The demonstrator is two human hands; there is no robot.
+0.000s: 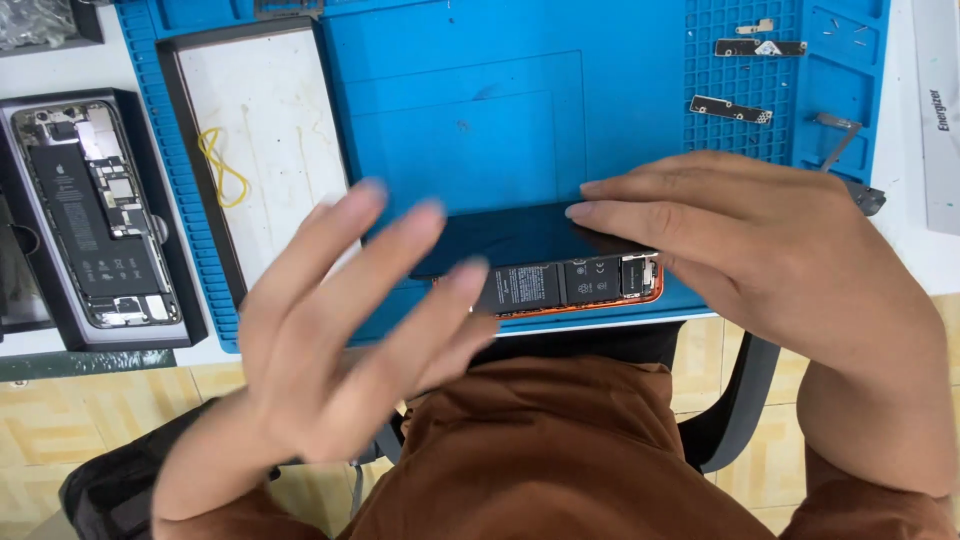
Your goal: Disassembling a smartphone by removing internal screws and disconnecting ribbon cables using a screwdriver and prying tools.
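From the head camera, the right hand [790, 260] pressed flat fingers on the dark screen panel [520, 238], tilted over the orange-edged open phone [575, 283] at the blue mat's [450, 120] near edge; the left hand [340, 330] hovered splayed, empty; seemingly refitting, needing alignment

Just one head cam, looking steeply down at the blue mat [520, 110] from close up (hands fill the frame).

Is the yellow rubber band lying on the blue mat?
No, the yellow rubber band lies on the white board beside the blue mat.
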